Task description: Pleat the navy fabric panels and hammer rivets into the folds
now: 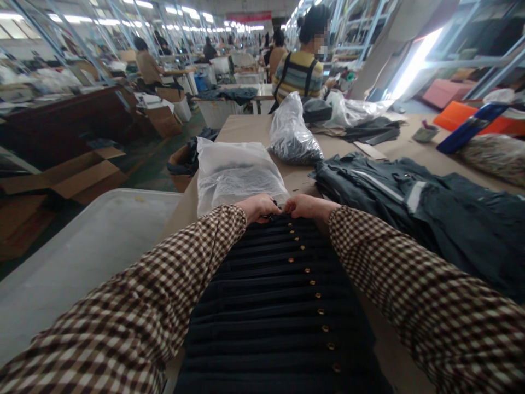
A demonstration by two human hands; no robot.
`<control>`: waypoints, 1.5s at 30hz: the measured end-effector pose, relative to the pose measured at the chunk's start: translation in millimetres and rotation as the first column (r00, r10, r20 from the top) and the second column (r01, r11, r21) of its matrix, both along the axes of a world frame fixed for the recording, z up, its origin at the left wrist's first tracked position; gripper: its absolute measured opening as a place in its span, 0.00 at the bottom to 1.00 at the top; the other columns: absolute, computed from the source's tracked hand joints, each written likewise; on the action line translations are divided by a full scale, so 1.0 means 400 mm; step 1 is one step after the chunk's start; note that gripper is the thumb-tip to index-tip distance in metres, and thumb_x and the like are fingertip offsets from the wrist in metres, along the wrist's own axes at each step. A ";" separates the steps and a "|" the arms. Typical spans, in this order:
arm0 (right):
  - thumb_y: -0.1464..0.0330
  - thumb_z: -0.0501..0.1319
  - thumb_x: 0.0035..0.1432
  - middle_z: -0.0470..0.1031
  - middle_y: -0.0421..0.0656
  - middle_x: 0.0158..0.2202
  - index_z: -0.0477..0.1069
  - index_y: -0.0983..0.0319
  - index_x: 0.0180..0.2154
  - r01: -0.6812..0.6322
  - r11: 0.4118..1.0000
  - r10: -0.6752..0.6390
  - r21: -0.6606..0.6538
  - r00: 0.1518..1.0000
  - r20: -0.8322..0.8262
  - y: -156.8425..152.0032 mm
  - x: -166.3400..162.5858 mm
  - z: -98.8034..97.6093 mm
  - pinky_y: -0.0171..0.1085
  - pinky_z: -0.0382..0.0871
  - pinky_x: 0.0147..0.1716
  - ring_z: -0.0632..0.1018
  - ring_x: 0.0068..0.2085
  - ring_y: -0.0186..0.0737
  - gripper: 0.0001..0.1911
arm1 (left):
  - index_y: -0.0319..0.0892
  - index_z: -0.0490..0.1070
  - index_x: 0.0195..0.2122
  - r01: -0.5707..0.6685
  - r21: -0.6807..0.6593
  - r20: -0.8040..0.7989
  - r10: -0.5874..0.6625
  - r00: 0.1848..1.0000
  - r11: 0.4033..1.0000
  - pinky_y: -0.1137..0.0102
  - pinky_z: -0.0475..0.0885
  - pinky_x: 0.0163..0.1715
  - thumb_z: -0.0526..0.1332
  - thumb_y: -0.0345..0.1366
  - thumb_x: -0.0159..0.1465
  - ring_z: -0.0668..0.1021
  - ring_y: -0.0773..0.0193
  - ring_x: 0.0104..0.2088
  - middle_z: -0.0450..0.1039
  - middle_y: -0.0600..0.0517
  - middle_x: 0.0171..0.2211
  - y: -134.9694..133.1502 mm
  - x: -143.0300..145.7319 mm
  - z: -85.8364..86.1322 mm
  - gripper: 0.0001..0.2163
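Overlapping dark fabric pieces (pixel 262 312) lie in a long row before me, with a line of small gold-coloured metal rings (pixel 312 282) down their right side. At the far end of the row, my left hand (pixel 259 208) is closed, a small dark object at its fingertips too unclear to name. Close beside it, my right hand (pixel 305 207) pinches the edge of the farthest fabric piece. Both fingertips nearly meet. What lies beneath the fingers is hidden.
Just beyond my hands is a white plastic bag (pixel 241 169), with a filled clear bag (pixel 293 131) behind it. Dark garments (pixel 385 180) are heaped on the right. A pale bin (pixel 135 219) stands at left near open cardboard boxes (pixel 82 172). A person (pixel 301 74) works ahead.
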State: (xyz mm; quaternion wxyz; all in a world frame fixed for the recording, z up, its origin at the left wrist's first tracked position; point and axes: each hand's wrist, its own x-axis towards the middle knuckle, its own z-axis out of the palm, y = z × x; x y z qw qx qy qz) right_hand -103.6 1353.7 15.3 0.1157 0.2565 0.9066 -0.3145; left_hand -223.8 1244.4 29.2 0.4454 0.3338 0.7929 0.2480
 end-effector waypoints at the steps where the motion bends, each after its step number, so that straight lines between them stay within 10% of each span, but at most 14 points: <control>1: 0.81 0.58 0.42 0.80 0.41 0.33 0.77 0.64 0.41 -0.004 1.000 0.004 -0.010 1.000 -0.004 0.000 0.001 0.000 0.29 0.67 0.31 0.77 0.33 0.35 0.22 | 0.40 0.67 0.29 0.000 -0.003 -0.007 0.000 1.000 1.000 0.75 0.68 0.25 0.64 0.28 0.56 0.69 0.71 0.23 0.65 0.58 0.22 -0.002 -0.002 0.000 0.05; 10: 0.80 0.57 0.44 0.80 0.40 0.30 0.79 0.63 0.38 0.020 0.993 -0.015 -0.112 0.999 0.039 -0.008 0.009 0.004 0.29 0.68 0.27 0.78 0.29 0.35 0.20 | 0.40 0.66 0.27 -0.032 -0.022 0.018 0.032 0.999 0.999 0.77 0.67 0.24 0.65 0.27 0.54 0.69 0.71 0.23 0.65 0.58 0.22 -0.007 -0.024 -0.012 0.07; 23: 0.63 0.63 0.53 0.78 0.45 0.35 0.74 0.61 0.38 0.025 0.909 0.139 0.416 0.924 -0.358 -0.161 -0.012 0.004 0.34 0.62 0.32 0.75 0.35 0.40 0.11 | 0.40 0.68 0.30 -0.052 0.014 0.290 0.045 0.956 0.999 0.80 0.57 0.14 0.66 0.34 0.57 0.67 0.74 0.16 0.67 0.57 0.19 -0.051 -0.079 0.005 0.07; 34: 0.69 0.60 0.52 0.73 0.39 0.28 0.69 0.64 0.30 0.198 0.952 -0.303 -0.233 0.710 -0.635 -0.177 -0.031 0.024 0.31 0.65 0.32 0.72 0.30 0.32 0.04 | 0.41 0.65 0.29 -0.128 0.112 0.378 0.077 0.922 0.985 0.80 0.56 0.13 0.66 0.34 0.55 0.68 0.73 0.16 0.64 0.58 0.18 -0.069 -0.043 0.009 0.08; 41: 0.71 0.57 0.51 0.73 0.43 0.27 0.71 0.62 0.30 0.191 0.897 -0.003 0.398 0.904 -0.428 -0.119 0.053 0.069 0.34 0.58 0.29 0.71 0.29 0.37 0.05 | 0.41 0.64 0.31 -0.193 0.168 0.339 0.127 0.932 0.967 0.80 0.59 0.15 0.60 0.30 0.61 0.67 0.75 0.17 0.64 0.58 0.20 -0.076 -0.029 0.028 0.04; 45: 0.70 0.57 0.51 0.74 0.44 0.26 0.72 0.62 0.30 0.133 0.889 0.043 0.438 0.929 -0.368 -0.114 0.072 0.074 0.35 0.57 0.28 0.71 0.29 0.38 0.05 | 0.40 0.64 0.31 -0.184 0.197 0.348 0.107 0.931 0.963 0.80 0.59 0.15 0.60 0.29 0.61 0.68 0.75 0.18 0.64 0.58 0.21 -0.075 0.003 0.037 0.04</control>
